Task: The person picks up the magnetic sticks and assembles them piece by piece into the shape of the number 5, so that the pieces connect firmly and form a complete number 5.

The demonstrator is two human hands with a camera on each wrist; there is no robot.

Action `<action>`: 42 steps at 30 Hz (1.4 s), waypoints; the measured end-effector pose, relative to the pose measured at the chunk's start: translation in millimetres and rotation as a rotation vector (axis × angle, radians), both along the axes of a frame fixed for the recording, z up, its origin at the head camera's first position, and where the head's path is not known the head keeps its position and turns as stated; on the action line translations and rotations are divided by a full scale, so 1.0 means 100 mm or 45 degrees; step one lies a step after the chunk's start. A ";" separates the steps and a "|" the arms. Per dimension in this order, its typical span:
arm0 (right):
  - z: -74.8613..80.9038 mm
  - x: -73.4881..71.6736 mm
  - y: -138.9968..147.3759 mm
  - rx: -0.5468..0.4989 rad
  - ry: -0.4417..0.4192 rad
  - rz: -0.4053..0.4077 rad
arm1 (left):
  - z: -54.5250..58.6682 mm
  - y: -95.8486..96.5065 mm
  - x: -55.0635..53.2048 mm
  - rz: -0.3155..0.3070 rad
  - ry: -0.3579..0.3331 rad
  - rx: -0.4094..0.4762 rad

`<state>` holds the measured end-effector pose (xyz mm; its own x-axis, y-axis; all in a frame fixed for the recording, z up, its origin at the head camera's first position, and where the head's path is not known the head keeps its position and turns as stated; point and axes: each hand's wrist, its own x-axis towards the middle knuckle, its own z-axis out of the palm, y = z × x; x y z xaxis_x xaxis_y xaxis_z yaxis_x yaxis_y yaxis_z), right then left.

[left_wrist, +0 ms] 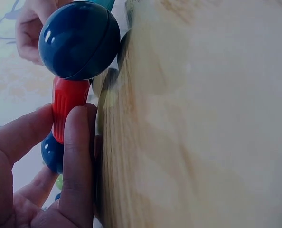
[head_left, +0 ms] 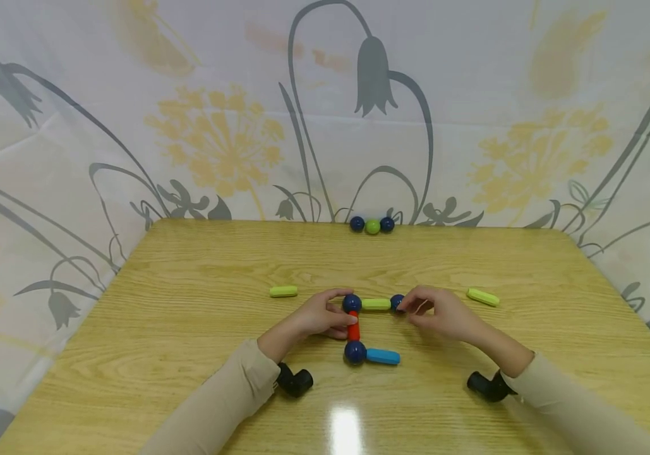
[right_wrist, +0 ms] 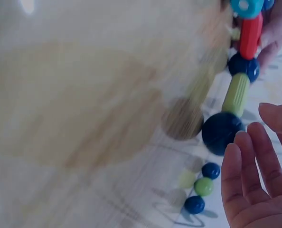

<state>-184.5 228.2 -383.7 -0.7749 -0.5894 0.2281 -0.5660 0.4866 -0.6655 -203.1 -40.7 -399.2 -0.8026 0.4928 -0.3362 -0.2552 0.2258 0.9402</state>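
A joined toy shape lies on the table: a red rod point(head_left: 354, 328) between two navy balls, a lime rod point(head_left: 376, 304) reaching right from the far ball point(head_left: 352, 303), a blue rod point(head_left: 383, 356) from the near ball point(head_left: 355, 352). My left hand point(head_left: 325, 314) pinches the red rod between thumb and fingers, one finger lying by the far ball. A third navy ball point(right_wrist: 222, 133) caps the lime rod's right end. Beside it is my right hand point(head_left: 441, 313), fingers loosely extended with nothing held; the right wrist view shows its fingertips at the ball, contact unclear.
Loose lime rods lie at left point(head_left: 283, 291) and right point(head_left: 482, 297) of the shape. At the table's back edge stand two navy balls with a green ball point(head_left: 373, 226) between them. A patterned cloth point(head_left: 325, 126) hangs behind. Black wrist cameras point(head_left: 296, 382) sit under both forearms.
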 end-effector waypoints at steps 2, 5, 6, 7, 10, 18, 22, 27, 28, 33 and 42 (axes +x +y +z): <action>0.01 -0.03 0.01 0.007 -0.005 -0.023 | 0.00 0.00 0.00 -0.001 0.000 0.002; 0.01 -0.09 0.03 0.021 -0.008 -0.060 | 0.00 0.00 0.00 0.000 -0.004 0.008; 0.00 -0.11 0.04 0.028 -0.008 -0.071 | 0.00 0.00 0.01 0.002 -0.007 0.011; 0.00 -0.13 0.04 0.035 -0.002 -0.084 | 0.00 0.00 0.01 0.004 -0.009 0.011; -0.01 -0.20 0.06 0.053 0.009 -0.116 | 0.01 0.00 0.01 0.008 -0.012 0.010; -0.01 -0.35 0.12 0.065 -0.045 -0.155 | -0.01 0.00 0.02 -0.004 -0.011 0.030; -0.02 -0.45 0.15 0.066 -0.091 -0.183 | -0.03 0.00 0.02 0.004 -0.025 0.035; -0.01 -0.61 0.16 0.058 -0.110 -0.205 | -0.04 -0.01 0.02 0.004 -0.011 0.040; -0.01 -0.64 0.16 0.058 -0.112 -0.206 | -0.04 -0.01 0.02 0.004 -0.010 0.039; 0.02 -0.80 0.16 0.058 -0.092 -0.216 | -0.03 -0.02 0.00 0.008 -0.007 0.034; 0.00 -0.99 0.13 0.080 -0.080 -0.202 | -0.01 0.00 0.00 0.001 -0.007 0.031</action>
<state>-283.4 240.9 -383.9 -0.8709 -0.4704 0.1425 -0.4370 0.6083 -0.6626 -202.9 -40.7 -400.5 -0.8009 0.5004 -0.3289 -0.2607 0.2031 0.9438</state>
